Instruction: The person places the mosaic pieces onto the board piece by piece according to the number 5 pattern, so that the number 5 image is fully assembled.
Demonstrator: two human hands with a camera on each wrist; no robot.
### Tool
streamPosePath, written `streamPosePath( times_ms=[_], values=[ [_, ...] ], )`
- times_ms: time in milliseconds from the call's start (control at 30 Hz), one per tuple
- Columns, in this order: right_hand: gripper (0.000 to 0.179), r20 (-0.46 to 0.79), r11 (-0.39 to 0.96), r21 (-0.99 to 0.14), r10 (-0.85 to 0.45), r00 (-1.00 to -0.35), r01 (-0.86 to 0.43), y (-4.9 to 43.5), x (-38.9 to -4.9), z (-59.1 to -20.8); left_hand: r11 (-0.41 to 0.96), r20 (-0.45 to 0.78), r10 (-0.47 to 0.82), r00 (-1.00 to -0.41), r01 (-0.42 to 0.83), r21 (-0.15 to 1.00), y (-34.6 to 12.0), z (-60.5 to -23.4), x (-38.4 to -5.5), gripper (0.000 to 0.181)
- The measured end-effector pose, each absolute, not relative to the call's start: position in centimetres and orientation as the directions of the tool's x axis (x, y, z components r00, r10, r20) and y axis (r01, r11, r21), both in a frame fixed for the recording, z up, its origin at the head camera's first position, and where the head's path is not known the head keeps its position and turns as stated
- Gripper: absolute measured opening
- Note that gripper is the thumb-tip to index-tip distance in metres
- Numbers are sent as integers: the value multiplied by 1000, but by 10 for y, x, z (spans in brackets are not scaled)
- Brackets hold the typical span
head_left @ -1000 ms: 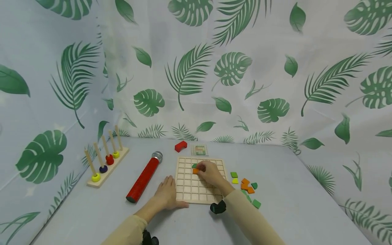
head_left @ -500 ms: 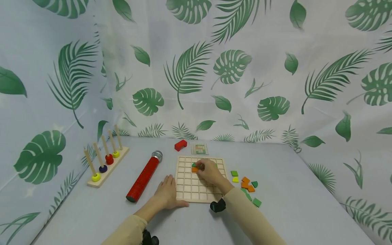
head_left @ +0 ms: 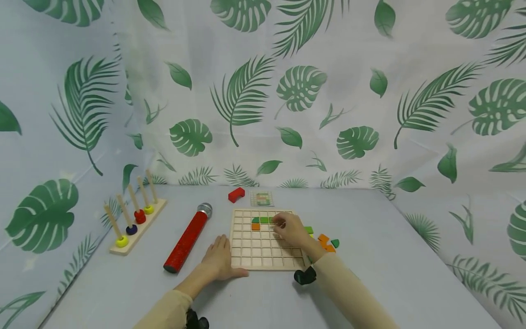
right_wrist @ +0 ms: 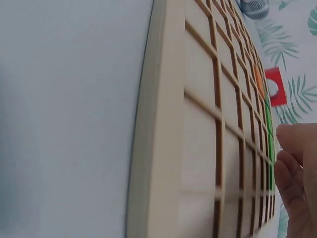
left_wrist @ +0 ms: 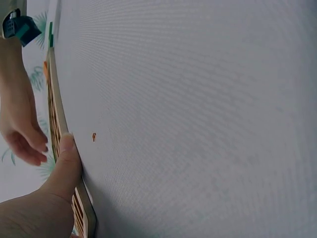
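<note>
A wooden grid board (head_left: 263, 252) lies flat on the table. My left hand (head_left: 218, 261) rests along its left edge with fingers extended; in the left wrist view its thumb (left_wrist: 68, 161) touches the board's front side. My right hand (head_left: 292, 230) hovers over the upper right squares, fingers loosely bent, thumb and fingertips apart with nothing seen between them. In the far rows sit an orange square tile (head_left: 255, 226), a rounded dark green tile (head_left: 255, 220) and a light green strip (head_left: 265, 220), whose right end the right hand's fingertips overlap.
Loose orange tiles (head_left: 323, 238) and a dark green piece (head_left: 335, 243) lie right of the board, partly behind the right forearm. A red toy microphone (head_left: 186, 242) and a peg stand (head_left: 141, 230) are at left. Behind are a red arch block (head_left: 236, 195) and pattern card (head_left: 261, 198).
My right hand has drawn back rightward from the orange tile, uncovering it and the green tiles in the row behind. My left hand stays at the board's edge. The head view has shifted slightly.
</note>
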State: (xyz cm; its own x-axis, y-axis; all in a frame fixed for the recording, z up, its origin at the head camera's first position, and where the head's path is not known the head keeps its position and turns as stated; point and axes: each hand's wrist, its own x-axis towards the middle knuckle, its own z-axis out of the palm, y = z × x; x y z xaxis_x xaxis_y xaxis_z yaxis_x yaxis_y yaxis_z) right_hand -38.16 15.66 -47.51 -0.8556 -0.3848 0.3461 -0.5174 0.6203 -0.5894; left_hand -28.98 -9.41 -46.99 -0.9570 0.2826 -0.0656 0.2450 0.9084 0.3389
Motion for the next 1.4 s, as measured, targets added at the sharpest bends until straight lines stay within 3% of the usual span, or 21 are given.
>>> streamPosePath(
  times_ms=[433, 700, 1000, 1400],
  values=[
    [19, 261, 719, -606, -225, -939, -340, 230, -359, -476, 895, -36, 288, -957, 256, 364, -100, -472, -289, 114],
    [16, 278, 783, -524, -215, -936, -335, 263, -341, -480, 892, -29, 300, -954, 270, 363, -99, -474, -288, 114],
    [22, 220, 783, -540, -225, -949, -310, 276, -327, -486, 893, -33, 294, -955, 262, 366, -99, -470, -286, 114],
    [26, 238, 811, -512, -185, -953, -285, 280, -323, -483, 885, -8, 307, -952, 282, 371, -96, -468, -286, 113]
  ],
)
